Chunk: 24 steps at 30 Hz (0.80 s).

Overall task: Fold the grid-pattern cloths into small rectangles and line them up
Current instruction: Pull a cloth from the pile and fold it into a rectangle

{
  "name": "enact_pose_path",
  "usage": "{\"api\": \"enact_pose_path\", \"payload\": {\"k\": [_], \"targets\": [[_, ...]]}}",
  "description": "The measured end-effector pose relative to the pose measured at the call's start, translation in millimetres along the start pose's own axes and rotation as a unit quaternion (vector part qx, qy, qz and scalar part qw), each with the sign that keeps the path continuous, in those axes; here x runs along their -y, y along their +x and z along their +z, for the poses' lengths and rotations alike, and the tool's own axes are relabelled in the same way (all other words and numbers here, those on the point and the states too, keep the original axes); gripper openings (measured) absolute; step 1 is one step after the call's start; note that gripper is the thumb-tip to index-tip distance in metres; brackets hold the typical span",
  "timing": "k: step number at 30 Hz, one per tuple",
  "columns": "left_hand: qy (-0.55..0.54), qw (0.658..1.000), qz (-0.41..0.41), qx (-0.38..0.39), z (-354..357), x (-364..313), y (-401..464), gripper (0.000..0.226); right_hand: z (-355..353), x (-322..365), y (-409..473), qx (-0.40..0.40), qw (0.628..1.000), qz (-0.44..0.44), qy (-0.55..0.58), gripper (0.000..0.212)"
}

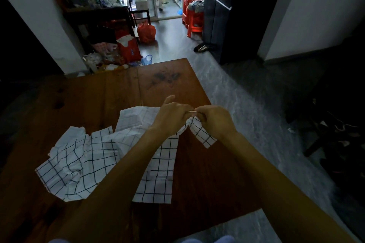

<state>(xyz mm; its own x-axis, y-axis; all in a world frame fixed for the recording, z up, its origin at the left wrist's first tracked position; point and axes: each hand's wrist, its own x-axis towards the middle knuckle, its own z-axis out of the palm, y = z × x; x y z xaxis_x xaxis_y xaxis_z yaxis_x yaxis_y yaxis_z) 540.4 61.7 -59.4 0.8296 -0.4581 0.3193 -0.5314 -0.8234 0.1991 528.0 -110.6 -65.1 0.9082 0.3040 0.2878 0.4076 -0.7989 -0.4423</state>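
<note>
Both hands meet above the worktop (83,104): left hand (171,117) & right hand (214,119) pinch one grid cloth (203,134) at its top edge, ends drooping below them; other grid cloths (83,163) lie crumpled left of the hands

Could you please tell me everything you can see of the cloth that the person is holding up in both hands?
The cloth is thin white fabric with a black grid pattern. The left hand and right hand pinch its top edge, their fingertips almost meeting, so it is lifted above the wooden table near the table's right side. One corner hangs down to the right below the right hand; the rest drapes down under the left wrist. It is not yet folded flat. Whether it touches the other cloths lying to its left cannot be told.
</note>
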Motion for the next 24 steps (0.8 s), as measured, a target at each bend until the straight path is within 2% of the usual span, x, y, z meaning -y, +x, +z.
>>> {"api": "enact_pose_path", "payload": {"k": [5,9,14,18,24], "targets": [[0.008,1.000,-0.008,-0.024,-8.8,11.2,0.7,0.021,-12.1,-9.6,0.6,0.016,0.999,0.022,-0.031,0.023],[-0.003,0.998,-0.048,-0.035,-8.8,16.7,-1.7,0.021,-19.1,-14.9,0.5,0.013,0.999,0.036,-0.032,0.024],[0.023,0.997,-0.066,-0.023,-7.7,22.4,-3.4,0.019,-21.3,-15.9,3.9,0.012,0.998,0.055,-0.025,0.023],[-0.011,0.994,-0.106,-0.014,-11.1,21.0,-3.0,0.025,-22.2,-17.9,5.4,-0.002,0.997,0.075,-0.022,0.021],[-0.073,0.991,-0.116,-0.012,0.3,0.4,7.0,0.022,-24.4,-5.4,5.9,-0.023,0.995,0.087,-0.041,0.022]]}}
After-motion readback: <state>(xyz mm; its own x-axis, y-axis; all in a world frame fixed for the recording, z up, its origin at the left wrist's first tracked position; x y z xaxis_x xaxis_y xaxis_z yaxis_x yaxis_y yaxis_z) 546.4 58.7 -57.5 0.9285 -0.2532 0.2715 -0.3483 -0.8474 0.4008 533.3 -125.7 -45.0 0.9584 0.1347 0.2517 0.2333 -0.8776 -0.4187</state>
